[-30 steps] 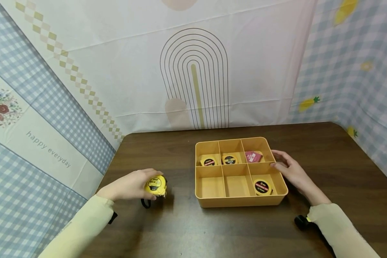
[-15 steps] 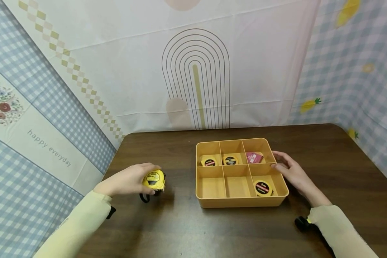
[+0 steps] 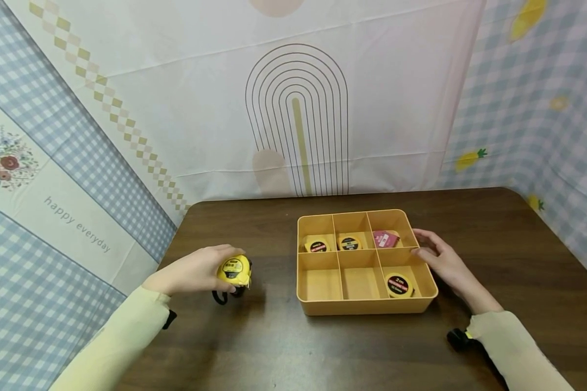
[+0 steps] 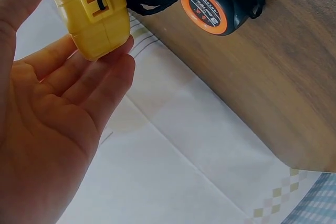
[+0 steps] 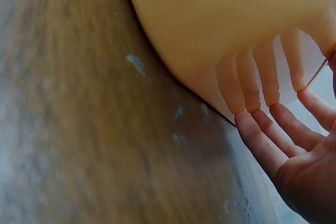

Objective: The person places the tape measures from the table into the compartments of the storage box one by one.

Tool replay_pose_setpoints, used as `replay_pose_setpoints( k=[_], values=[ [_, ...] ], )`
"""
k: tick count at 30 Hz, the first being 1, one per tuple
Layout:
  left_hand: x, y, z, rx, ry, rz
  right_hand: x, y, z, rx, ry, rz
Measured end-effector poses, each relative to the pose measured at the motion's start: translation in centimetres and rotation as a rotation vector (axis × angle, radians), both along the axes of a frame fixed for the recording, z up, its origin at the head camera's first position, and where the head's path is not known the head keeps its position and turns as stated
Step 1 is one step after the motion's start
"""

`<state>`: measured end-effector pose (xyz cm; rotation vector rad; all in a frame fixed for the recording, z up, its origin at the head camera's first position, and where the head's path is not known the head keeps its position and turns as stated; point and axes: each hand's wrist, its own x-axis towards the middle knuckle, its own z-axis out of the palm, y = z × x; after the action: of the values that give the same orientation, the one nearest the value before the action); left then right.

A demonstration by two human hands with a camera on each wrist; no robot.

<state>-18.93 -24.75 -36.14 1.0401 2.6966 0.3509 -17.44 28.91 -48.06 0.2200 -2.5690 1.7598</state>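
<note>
My left hand (image 3: 203, 270) grips a yellow tape measure (image 3: 235, 271) between thumb and fingers, left of the box. From its end hangs a black wrist strap (image 4: 157, 1) in the left wrist view. Beyond it on the table is a black tape measure with an orange ring (image 4: 212, 9). My right hand (image 3: 445, 262) pinches the right wall of a yellow divided box (image 3: 367, 307), thumb at the rim and fingertips (image 5: 247, 121) on the outside. Yellow tape measures sit in the box's back left (image 3: 318, 246), back middle (image 3: 349, 243) and front right (image 3: 399, 285) compartments.
In the back right compartment lies a pink item with a white label (image 3: 385, 239). A dark wood table (image 3: 293, 353) carries everything. Patterned cloth (image 3: 215, 125) hangs behind it and at both sides. A black device (image 3: 457, 339) shows at the right wrist.
My left hand has moved slightly up and left with the yellow tape measure, then nearly stopped. The right hand stays at the box's wall.
</note>
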Motion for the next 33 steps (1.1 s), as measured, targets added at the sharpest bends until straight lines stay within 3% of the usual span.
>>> replay_pose_setpoints(
  k=[22, 33],
  values=[
    [-1.1, 1.3, 0.9, -0.013, 0.025, -0.013, -0.1, -0.1, 0.1, 0.015, -0.022, -0.013],
    [-1.5, 2.8, 1.5, -0.006, 0.011, -0.027, -0.1, 0.0, 0.0, 0.020, -0.024, -0.001]
  ],
)
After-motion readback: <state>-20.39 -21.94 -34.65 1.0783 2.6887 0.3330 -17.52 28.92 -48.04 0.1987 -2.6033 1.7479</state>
